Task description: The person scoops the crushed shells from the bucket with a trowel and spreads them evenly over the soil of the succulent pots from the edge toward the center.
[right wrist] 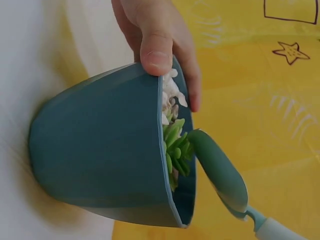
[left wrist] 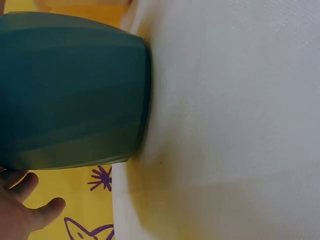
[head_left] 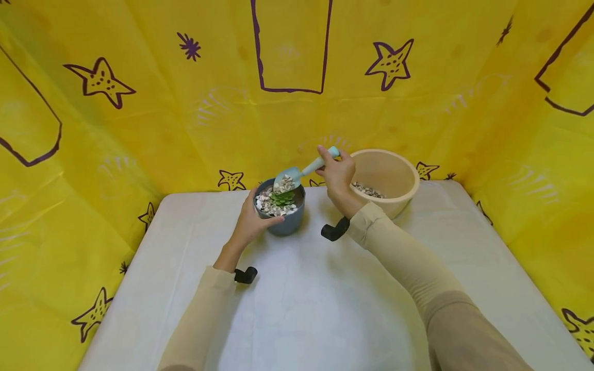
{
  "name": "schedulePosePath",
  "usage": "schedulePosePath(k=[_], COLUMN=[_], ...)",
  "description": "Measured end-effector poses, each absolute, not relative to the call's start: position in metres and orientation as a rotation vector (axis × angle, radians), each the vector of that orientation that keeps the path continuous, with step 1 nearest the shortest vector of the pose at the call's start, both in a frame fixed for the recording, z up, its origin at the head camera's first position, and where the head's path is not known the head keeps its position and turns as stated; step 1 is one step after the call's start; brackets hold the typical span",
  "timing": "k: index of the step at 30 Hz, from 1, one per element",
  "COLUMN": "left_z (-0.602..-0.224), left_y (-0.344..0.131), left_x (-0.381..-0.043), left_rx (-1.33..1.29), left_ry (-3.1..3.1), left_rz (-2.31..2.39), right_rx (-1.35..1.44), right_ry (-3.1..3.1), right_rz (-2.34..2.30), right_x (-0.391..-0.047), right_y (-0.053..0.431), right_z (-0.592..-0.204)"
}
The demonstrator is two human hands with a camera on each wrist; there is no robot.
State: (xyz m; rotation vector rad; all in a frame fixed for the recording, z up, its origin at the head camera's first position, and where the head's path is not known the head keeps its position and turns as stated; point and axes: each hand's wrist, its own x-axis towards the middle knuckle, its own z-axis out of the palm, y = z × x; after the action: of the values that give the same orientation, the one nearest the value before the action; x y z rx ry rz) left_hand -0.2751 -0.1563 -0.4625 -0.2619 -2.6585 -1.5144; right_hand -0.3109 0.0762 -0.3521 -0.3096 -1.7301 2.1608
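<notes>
A blue-grey plant pot [head_left: 286, 225] stands on the white table, holding a green succulent [head_left: 284, 199] amid pale pebbles [head_left: 265, 203]. My left hand [head_left: 248, 224] grips its left side, with the thumb [right wrist: 157, 56] at the rim in the right wrist view. In my right hand [head_left: 340, 178] is the handle of a light blue trowel [head_left: 313, 166]. Its blade [right wrist: 220, 170], loaded with pebbles in the head view, tilts down over the pot's far rim, its tip by the plant. The pot [left wrist: 75, 95] fills much of the left wrist view.
A beige round tub [head_left: 394, 206] with pebbles [head_left: 368, 190] in its bottom stands right of the pot, behind my right forearm. A yellow patterned cloth [head_left: 287, 123] rises along the table's back edge and both sides. Black wrist mounts [head_left: 335, 230] stick out beneath the sleeves.
</notes>
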Motion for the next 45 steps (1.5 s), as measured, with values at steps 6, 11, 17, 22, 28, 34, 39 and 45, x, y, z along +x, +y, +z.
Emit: schedulePosePath(k=[6,11,17,22,28,34,39,45], left_z=[-0.458,-0.457,-0.46,-0.462,-0.466,-0.461,-0.458,-0.462], left_y=[-0.163,-0.167,-0.166,-0.162,-0.155,-0.156,-0.162,-0.163], left_x=[-0.275,-0.288,-0.29,-0.284,-0.278,-0.276,-0.282,-0.287], left_rx=[-0.241,-0.263,-0.226,-0.243,-0.264,-0.266,-0.282,-0.272], left_ry=[-2.738,-2.8,-2.776,-2.701,-2.621,-2.676,-2.77,-2.757], left_rz=[-1.533,-1.58,-1.602,-1.614,-1.599,-1.559,-1.561,-1.584], right_rx=[-0.319,-0.299,-0.231,-0.168,-0.151,-0.13,-0.17,-0.248], right_ry=[-1.755,-1.758,-1.787,-1.81,-1.82,-1.815,-1.794,-1.749], right_rz=[2.143,2.115,2.026,1.983,1.966,1.949,1.98,2.037], right_x=[-0.311,-0.311,-0.308,-0.304,-0.303,-0.303,-0.305,-0.308], right_y=[0.076,0.076,0.07,0.066,0.065,0.066,0.069,0.074], right_z=[-0.353,-0.351,-0.349,-0.35,-0.352,-0.352,-0.354,-0.358])
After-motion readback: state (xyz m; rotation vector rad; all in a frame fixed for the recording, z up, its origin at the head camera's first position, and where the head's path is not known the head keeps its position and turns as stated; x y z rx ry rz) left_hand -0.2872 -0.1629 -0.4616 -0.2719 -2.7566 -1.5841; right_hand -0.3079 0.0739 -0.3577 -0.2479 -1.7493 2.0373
